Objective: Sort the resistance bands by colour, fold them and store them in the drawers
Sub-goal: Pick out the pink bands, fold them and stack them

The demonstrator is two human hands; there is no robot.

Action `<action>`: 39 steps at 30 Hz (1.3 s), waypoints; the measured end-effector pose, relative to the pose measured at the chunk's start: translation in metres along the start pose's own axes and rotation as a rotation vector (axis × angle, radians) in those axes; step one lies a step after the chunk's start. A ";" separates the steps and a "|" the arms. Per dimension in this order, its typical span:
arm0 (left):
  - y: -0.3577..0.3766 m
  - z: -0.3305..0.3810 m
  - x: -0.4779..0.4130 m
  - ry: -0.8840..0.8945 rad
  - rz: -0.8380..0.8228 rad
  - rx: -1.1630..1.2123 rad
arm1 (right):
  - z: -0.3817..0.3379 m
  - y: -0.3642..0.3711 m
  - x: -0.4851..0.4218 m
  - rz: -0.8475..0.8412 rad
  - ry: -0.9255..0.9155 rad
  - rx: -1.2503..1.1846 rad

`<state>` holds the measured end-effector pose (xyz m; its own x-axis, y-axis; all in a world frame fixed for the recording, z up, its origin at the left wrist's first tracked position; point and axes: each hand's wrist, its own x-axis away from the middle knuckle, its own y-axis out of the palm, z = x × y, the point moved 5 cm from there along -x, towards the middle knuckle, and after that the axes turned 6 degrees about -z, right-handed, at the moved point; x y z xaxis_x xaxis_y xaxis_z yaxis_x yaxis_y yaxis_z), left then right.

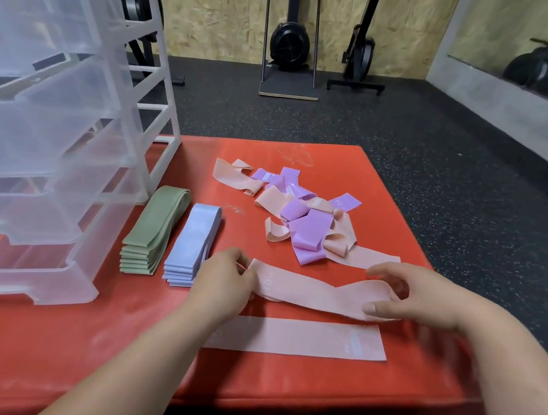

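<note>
The left grip (222, 280) pinches one end of a peach band (317, 292), and the right grip (417, 297) curls thumb and fingers round the other end, so the band hangs stretched between them just above the red pad (41, 351). Nearer the person than both grips lies a flat peach band (297, 339). Just left of the left grip sit a blue stack (192, 245) and a green stack (152, 233), and further left the drawer unit (53, 111). Beyond the grips lies a mixed purple and peach pile (302, 217).
</note>
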<state>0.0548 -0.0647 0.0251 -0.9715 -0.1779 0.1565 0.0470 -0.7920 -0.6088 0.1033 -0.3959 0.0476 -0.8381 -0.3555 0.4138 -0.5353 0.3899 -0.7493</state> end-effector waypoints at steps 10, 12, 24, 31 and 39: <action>0.000 -0.002 -0.004 -0.024 0.048 0.004 | 0.027 -0.018 0.006 0.343 0.043 -0.240; -0.001 -0.005 -0.006 -0.032 0.062 0.020 | 0.032 -0.029 0.012 0.445 0.042 -0.333; 0.003 -0.008 -0.010 -0.046 0.092 0.021 | 0.043 -0.022 0.007 0.445 0.115 -0.508; 0.007 -0.005 -0.011 0.008 0.089 -0.009 | 0.021 -0.007 0.013 0.163 -0.082 -0.171; 0.008 -0.008 -0.017 0.009 0.102 -0.053 | 0.021 -0.008 0.025 0.040 -0.056 -0.104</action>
<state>0.0694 -0.0637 0.0110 -0.9646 -0.2499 0.0847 0.1332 -0.7381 -0.6614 0.0884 -0.4260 0.0528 -0.8534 -0.3837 0.3528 -0.5119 0.4897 -0.7058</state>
